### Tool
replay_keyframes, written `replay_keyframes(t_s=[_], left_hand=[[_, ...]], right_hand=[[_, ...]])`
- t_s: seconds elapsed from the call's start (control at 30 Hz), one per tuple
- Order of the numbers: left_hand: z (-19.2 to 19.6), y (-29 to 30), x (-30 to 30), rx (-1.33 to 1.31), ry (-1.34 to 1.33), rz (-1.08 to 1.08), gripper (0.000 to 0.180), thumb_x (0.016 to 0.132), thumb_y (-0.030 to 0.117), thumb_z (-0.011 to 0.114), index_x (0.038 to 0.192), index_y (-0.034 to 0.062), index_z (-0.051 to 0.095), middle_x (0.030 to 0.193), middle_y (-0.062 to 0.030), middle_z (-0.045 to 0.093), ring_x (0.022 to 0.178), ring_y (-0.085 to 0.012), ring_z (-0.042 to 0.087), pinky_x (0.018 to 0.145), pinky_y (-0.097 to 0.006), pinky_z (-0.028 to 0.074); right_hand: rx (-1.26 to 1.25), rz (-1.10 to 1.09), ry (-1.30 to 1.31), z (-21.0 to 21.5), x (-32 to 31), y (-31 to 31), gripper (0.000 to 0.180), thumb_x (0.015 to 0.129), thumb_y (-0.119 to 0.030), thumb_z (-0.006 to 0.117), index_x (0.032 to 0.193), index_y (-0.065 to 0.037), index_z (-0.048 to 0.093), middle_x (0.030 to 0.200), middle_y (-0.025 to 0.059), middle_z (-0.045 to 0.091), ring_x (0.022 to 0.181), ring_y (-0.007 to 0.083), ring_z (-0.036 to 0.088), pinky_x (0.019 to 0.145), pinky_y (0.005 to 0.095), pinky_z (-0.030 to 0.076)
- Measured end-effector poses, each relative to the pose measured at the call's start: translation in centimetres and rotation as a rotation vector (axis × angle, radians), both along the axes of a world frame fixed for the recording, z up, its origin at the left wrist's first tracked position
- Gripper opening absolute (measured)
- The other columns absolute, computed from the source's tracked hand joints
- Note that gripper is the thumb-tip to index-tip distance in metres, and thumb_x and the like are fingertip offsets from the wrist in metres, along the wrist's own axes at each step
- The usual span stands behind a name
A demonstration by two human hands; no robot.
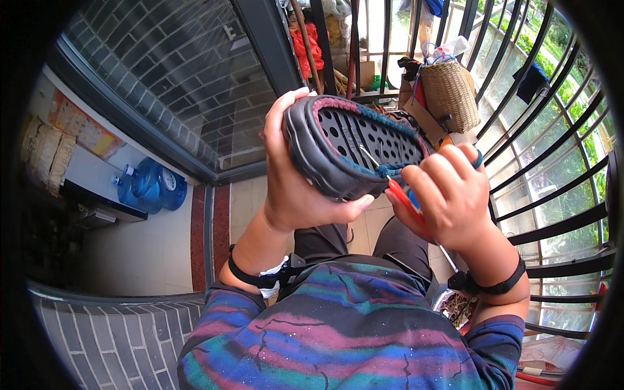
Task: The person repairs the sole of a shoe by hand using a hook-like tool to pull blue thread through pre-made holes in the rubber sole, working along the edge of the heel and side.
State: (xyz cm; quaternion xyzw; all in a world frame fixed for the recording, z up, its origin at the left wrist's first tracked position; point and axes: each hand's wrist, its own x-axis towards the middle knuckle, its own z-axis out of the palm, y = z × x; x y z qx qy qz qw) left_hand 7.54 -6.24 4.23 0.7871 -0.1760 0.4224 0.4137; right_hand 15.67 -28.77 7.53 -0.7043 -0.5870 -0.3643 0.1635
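Note:
My left hand (292,185) is wrapped around one end of a black rubber shoe sole (309,156), thumb along its near side. The sole is tilted, with its hole-patterned inside facing up. Maroon and teal yarn stitching (354,168) runs around its rim. My right hand (455,198) is closed on a red-handled crochet hook (409,207) at the sole's right part. The hook's thin metal end passes by the teal stitches and shows over the inside. A loop of teal yarn (479,159) goes round a right-hand finger.
A woven basket (448,97) stands at the back right among cardboard and bags. Dark metal railings (552,195) line the right side. A glass door frame (253,45) is at the left, with blue water bottles (153,185) beyond it.

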Motion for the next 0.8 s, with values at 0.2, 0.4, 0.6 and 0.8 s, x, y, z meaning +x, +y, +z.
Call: replay_keyframes(t_s=[0.2, 0.4, 0.6, 0.8], left_hand=[[-0.3, 0.8, 0.3, -0.567, 0.458, -0.444, 0.111, 0.066, 0.028, 0.078, 0.156, 0.0031, 0.016, 0.131, -0.0101, 0.051, 0.115, -0.0223, 0.058, 0.106, -0.037, 0.044], [-3.0, 1.3, 2.1, -0.992, 0.769, -0.878, 0.060, 0.083, 0.042, 0.059, 0.126, -0.0006, 0.058, 0.114, -0.0119, 0.069, 0.106, -0.0208, 0.067, 0.099, -0.037, 0.052], [-3.5, 0.5, 0.8, -0.945, 0.649, -0.916, 0.071, 0.081, 0.043, 0.063, 0.134, -0.0030, 0.052, 0.123, -0.0140, 0.066, 0.110, -0.0208, 0.066, 0.100, -0.037, 0.052], [-2.2, 0.4, -1.1, -0.972, 0.678, -0.818, 0.081, 0.077, 0.038, 0.068, 0.142, -0.0013, 0.042, 0.122, -0.0115, 0.064, 0.110, -0.0188, 0.065, 0.098, -0.034, 0.053]], right_hand=[[0.020, 0.095, -0.029, 0.3, -0.6, -0.3, 0.020, 0.081, -0.022, 0.074, 0.091, -0.006, 0.069, 0.069, 0.0007, 0.044, 0.060, 0.0183, 0.047, 0.055, 0.0345, 0.035], [0.060, 0.144, -0.014, 0.3, 0.2, 0.6, 0.021, 0.082, -0.019, 0.076, 0.096, -0.005, 0.070, 0.069, 0.0006, 0.046, 0.059, 0.0181, 0.048, 0.055, 0.0336, 0.036], [0.141, 0.200, -0.007, -1.7, -1.2, 0.8, 0.028, 0.076, -0.015, 0.076, 0.097, 0.003, 0.070, 0.067, 0.0015, 0.046, 0.057, 0.0173, 0.046, 0.053, 0.0324, 0.034], [0.168, 0.302, 0.079, -1.9, -2.3, 0.7, 0.031, 0.074, -0.013, 0.078, 0.100, 0.003, 0.070, 0.070, 0.0028, 0.052, 0.058, 0.0169, 0.047, 0.052, 0.0323, 0.034]])
